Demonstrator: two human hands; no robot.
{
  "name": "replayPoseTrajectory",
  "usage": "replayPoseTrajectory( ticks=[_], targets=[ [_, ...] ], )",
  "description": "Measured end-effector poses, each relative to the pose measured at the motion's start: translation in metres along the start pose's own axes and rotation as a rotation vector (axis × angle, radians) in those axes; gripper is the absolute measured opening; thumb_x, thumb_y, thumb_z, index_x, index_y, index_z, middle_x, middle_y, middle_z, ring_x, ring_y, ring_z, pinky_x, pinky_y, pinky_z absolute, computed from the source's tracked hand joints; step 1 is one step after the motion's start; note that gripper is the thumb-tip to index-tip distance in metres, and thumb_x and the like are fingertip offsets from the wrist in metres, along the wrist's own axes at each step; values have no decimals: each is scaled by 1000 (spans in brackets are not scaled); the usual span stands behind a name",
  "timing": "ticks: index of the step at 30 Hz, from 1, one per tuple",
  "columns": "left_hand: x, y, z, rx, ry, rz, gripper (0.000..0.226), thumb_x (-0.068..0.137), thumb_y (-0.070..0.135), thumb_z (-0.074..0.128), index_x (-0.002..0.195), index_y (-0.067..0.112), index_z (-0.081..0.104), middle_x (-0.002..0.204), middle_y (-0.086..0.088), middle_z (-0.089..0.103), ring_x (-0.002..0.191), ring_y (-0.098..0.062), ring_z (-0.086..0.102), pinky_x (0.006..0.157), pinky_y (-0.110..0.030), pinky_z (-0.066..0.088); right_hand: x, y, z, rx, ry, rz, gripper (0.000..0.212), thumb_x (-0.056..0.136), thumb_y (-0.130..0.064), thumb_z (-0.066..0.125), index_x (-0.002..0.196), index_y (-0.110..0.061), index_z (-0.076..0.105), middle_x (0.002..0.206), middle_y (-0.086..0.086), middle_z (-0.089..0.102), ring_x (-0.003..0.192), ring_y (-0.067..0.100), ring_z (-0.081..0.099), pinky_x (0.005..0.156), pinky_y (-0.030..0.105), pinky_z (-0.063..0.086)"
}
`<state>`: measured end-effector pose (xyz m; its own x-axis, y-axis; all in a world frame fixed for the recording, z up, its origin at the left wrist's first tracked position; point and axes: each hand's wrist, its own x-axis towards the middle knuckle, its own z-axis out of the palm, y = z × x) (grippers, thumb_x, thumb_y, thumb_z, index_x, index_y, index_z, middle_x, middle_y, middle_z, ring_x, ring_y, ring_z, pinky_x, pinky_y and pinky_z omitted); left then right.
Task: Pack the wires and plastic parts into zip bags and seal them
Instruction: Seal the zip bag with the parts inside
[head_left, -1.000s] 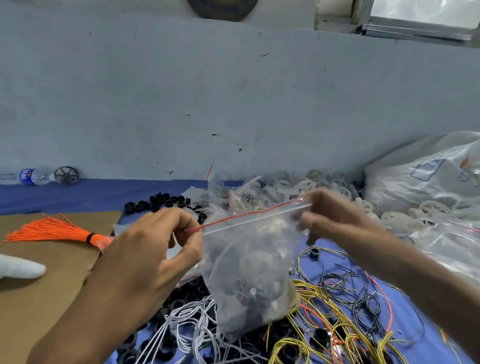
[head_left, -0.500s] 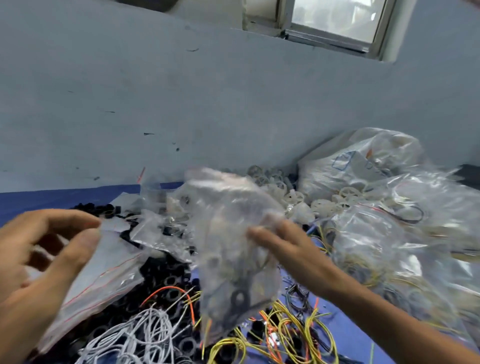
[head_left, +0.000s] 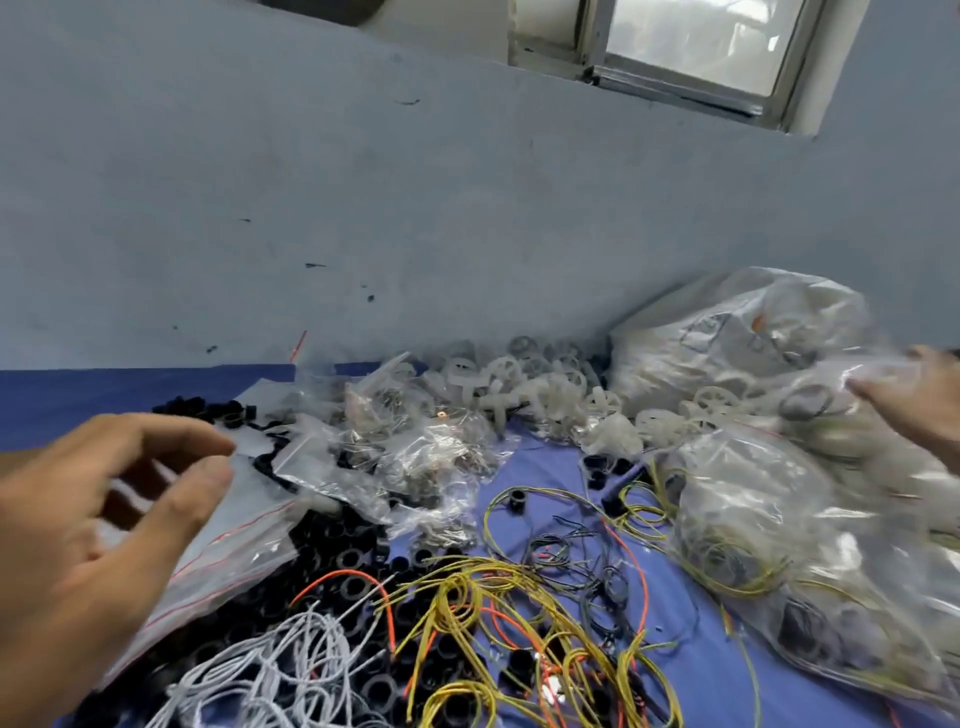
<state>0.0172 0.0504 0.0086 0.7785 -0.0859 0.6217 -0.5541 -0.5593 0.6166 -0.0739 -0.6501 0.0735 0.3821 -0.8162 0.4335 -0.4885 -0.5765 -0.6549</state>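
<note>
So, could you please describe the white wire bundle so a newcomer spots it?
Look at the blue table cover. At its near edge, left of the yellow wires, lies the white wire bundle. It alone is pale, lying over black rings.
</note>
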Motion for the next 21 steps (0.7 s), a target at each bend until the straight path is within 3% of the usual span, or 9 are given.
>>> replayPoseTrajectory(
  ticks=[1, 3, 5, 7, 8, 12, 15, 17, 21],
  targets=[
    [1, 9, -6, 25, -22, -10, 53, 90, 66, 58, 128, 29, 63, 101, 13, 69, 76, -13, 66, 52, -22, 52, 3, 7, 1, -161, -110, -26, 69, 63, -63, 64, 113, -17, 64, 119, 21, 65, 106, 44, 62, 89, 54, 51],
    [-2, 22, -11, 92, -21, 41, 53, 91, 67, 54, 131, 32, 60, 100, 13, 68, 74, -10, 65, 49, -18, 49, 2, 8, 10, -352, -224, -98, 75, 65, -63, 69, 118, -11, 65, 123, 23, 64, 109, 44, 60, 94, 55, 49],
    [-1, 35, -14, 89, -14, 92, 51, 92, 68, 51, 129, 35, 60, 102, 11, 68, 75, -9, 65, 48, -20, 48, -5, -15, 25, -339, -172, -135, 67, 74, -45, 78, 124, -5, 60, 127, 30, 58, 114, 47, 55, 97, 57, 46],
    [-2, 49, -14, 88, -10, 132, 45, 93, 68, 49, 123, 38, 62, 100, 12, 67, 75, -7, 64, 51, -22, 49, -34, -55, 45, -355, -95, -299, 57, 80, -31, 76, 126, -3, 58, 123, 33, 58, 112, 48, 55, 96, 56, 46],
    [-2, 58, -15, 89, 3, 140, 40, 93, 67, 48, 119, 40, 63, 98, 14, 66, 75, -6, 63, 53, -21, 48, -57, -82, 55, -310, -145, -406, 54, 82, -29, 75, 128, -4, 58, 125, 32, 59, 114, 46, 56, 97, 53, 46],
    [-5, 74, -20, 118, 34, 67, 16, 94, 57, 49, 101, 49, 61, 95, 24, 62, 78, 0, 59, 53, -27, 45, -175, -188, 96, -76, -479, -755, 28, 89, -23, 70, 116, -15, 69, 119, 10, 68, 106, 29, 64, 88, 36, 49],
    [-3, 68, -27, 166, 62, -8, 9, 96, 39, 54, 94, 45, 61, 90, 28, 58, 74, 3, 56, 58, -33, 46, -281, -242, 106, 113, -836, -1089, 16, 94, -29, 63, 107, -26, 71, 102, -16, 63, 83, -5, 60, 76, 17, 51],
    [-2, 66, -30, 169, 106, -56, 13, 95, 30, 56, 93, 40, 63, 90, 26, 58, 73, 2, 55, 60, -34, 47, -338, -270, 119, 219, -988, -1276, 19, 96, -31, 58, 109, -28, 70, 100, -19, 63, 80, -5, 57, 73, 7, 41],
    [-3, 69, -31, 165, 137, -86, 12, 95, 25, 58, 94, 34, 67, 80, 18, 61, 72, 4, 56, 60, -27, 44, -401, -313, 178, 182, -979, -1314, 38, 98, -14, 49, 135, -22, 53, 130, 2, 63, 114, 23, 60, 90, 32, 50]
  ],
)
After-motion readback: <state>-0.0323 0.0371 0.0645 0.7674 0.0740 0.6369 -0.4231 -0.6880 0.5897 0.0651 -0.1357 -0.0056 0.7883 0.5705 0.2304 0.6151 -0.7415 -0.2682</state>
